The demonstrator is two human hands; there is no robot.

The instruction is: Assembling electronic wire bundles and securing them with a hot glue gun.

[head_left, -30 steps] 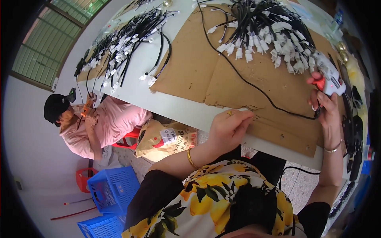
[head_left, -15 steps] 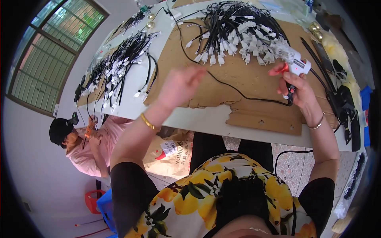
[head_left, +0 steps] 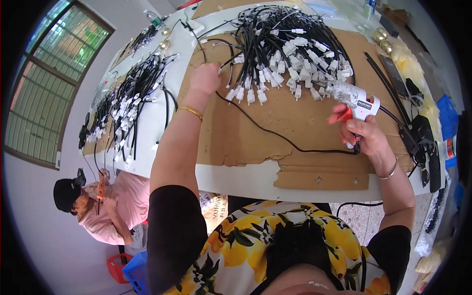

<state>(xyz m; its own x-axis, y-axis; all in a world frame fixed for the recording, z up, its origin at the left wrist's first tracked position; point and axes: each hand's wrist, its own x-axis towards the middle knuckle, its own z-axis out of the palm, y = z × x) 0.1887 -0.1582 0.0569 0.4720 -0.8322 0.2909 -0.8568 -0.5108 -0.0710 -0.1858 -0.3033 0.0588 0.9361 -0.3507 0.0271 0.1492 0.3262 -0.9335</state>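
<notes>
My right hand (head_left: pixel 368 135) is closed around the handle of a white hot glue gun (head_left: pixel 365 105), with fingers at its orange-red trigger. The gun's nozzle end, wrapped in something clear and crumpled, points left at the pile's lower right edge. On the left side of the cardboard, my left hand (head_left: pixel 205 78) is closed at the end of a black cable (head_left: pixel 230 59) that runs out from the pile; its fingertips are partly hidden. The big pile of black cables (head_left: pixel 275 39) has many white plastic connectors (head_left: pixel 300 69) fanned toward me.
Brown cardboard (head_left: pixel 255 132) covers the white table (head_left: pixel 231 182). A second cable pile (head_left: pixel 132 93) lies at the left. A thin black cord crosses the cardboard to the glue gun. A power adapter (head_left: pixel 419 130) sits at the right edge. A co-worker (head_left: pixel 113 206) in pink sits at the left.
My left hand has moved left and away from me, to the cable at the pile's left side. The right hand still holds the glue gun. The whole view has shifted slightly.
</notes>
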